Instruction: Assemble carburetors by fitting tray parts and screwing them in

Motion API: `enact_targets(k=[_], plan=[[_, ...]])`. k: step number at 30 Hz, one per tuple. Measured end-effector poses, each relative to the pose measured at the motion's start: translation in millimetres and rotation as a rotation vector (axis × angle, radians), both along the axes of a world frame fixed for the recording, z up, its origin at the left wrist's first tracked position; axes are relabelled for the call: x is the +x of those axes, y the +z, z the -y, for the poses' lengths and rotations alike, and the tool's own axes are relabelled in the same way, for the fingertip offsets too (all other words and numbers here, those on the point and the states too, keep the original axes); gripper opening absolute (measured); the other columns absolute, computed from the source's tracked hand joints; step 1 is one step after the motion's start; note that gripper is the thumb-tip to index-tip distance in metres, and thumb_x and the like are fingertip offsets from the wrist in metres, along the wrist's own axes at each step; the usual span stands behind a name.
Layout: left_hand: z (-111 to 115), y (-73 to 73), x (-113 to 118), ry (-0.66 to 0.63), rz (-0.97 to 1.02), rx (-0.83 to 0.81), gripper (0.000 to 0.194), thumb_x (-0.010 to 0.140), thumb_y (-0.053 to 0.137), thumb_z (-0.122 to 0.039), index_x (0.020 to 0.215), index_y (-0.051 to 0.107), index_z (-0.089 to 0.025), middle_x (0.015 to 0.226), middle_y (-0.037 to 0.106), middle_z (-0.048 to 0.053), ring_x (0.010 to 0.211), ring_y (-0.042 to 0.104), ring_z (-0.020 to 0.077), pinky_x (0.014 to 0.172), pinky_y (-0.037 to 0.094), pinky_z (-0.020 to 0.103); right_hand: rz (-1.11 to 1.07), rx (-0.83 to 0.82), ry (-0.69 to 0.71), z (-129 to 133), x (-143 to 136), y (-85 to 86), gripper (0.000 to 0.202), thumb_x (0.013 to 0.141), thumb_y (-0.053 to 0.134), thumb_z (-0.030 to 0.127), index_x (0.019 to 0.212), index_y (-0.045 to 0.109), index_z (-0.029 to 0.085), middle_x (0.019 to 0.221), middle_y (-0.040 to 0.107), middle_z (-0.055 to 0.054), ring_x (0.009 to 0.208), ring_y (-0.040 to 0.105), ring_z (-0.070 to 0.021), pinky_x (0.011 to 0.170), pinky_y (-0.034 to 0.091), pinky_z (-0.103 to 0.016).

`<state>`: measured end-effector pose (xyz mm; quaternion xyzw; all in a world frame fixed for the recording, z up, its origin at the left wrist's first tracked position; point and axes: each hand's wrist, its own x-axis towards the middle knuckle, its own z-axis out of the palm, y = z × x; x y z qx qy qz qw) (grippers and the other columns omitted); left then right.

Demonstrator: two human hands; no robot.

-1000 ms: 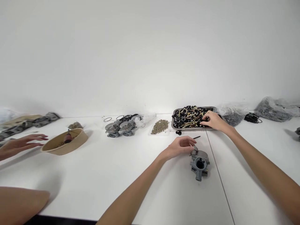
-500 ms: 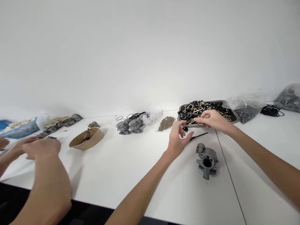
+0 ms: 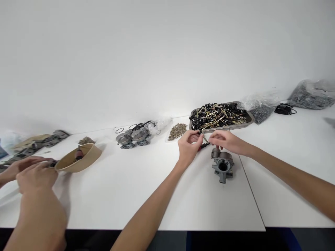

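My left hand pinches a small black part just in front of the metal tray. Close beside it on the right, my right hand has its fingers closed at the end of a thin rod between the two hands. A grey metal carburetor body stands on the table below my right hand, its round bore facing me. A screwdriver, partly hidden behind my left hand, shows its red handle.
Black parts and brass-coloured rods fill the tray. Left of it are small brass pieces and two carburetors. Plastic bags lie at the right. Another person's hands work at the left beside a beige bowl.
Both hands have drawn back from the tray and come together above the carburetor. The view has shifted. At the left, the other person's hands are now at the bowl's edge.
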<state>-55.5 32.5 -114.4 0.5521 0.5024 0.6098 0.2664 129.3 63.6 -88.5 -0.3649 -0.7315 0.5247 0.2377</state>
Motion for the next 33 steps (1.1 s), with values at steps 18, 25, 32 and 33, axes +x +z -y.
enact_targets(k=[18,25,32,33], plan=[[9,3.6,13,-0.149,0.178,-0.24,0.039,0.065,0.079,-0.048,0.076,0.057,-0.017,0.044,0.056,-0.003,0.039,0.053,0.0102,0.042,0.037,0.02,-0.387,-0.282,-0.368,20,17,-41.9,0.041,0.069,0.075,0.052,0.09,0.071,0.017,0.09,0.067,-0.006,0.078,0.059,-0.0169,0.065,0.045,-0.028],[10,-6.4,16,-0.161,0.113,-0.227,0.034,0.069,0.076,-0.045,0.077,0.059,-0.016,0.047,0.056,-0.004,0.04,0.053,0.0096,0.043,0.038,0.021,-0.411,-0.297,-0.375,20,16,-44.0,0.04,0.068,0.076,0.051,0.089,0.072,0.017,0.087,0.066,-0.004,0.077,0.058,-0.0159,0.066,0.045,-0.028],[14,-7.7,22,-0.08,0.078,-0.258,0.034,0.073,0.073,-0.047,0.077,0.056,-0.017,0.046,0.054,-0.004,0.041,0.053,0.0095,0.045,0.037,0.02,-0.428,-0.312,-0.414,22,16,-42.4,0.041,0.067,0.077,0.051,0.089,0.072,0.016,0.084,0.066,-0.004,0.072,0.056,-0.0144,0.062,0.044,-0.027],[15,-8.0,22,-0.069,0.062,-0.257,0.034,0.074,0.072,-0.047,0.077,0.055,-0.018,0.045,0.052,-0.005,0.041,0.051,0.009,0.046,0.037,0.02,-0.436,-0.308,-0.422,22,15,-41.9,0.04,0.067,0.077,0.05,0.088,0.072,0.016,0.084,0.066,-0.004,0.072,0.057,-0.0142,0.062,0.044,-0.027]])
